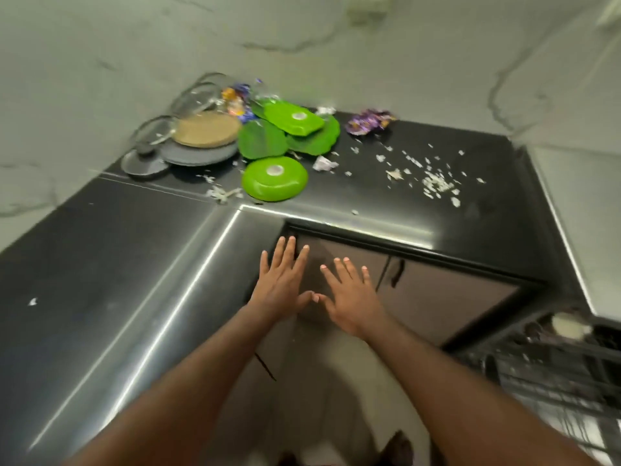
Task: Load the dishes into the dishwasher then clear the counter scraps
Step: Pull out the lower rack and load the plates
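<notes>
My left hand (280, 280) and my right hand (349, 294) are stretched out flat, palms down, thumbs touching, in front of the black counter (100, 264). Neither holds anything. In the counter's corner lie several green plates: one upside down (275, 178) nearest me, others stacked (295, 124) behind it. To their left sit a brown plate (206, 128) on a dark grey plate (198, 153) and glass lids (153, 131). White scraps (435, 183) are strewn over the counter's right part, with a purple wrapper (368, 121) at the back. The dishwasher rack (544, 375) shows at lower right.
Marble walls close the corner at the back and left. Brown cabinet doors (437, 297) lie under the counter straight ahead. More crumpled wrappers (237, 99) sit behind the plates. A single white scrap (33, 301) lies on the counter's left wing.
</notes>
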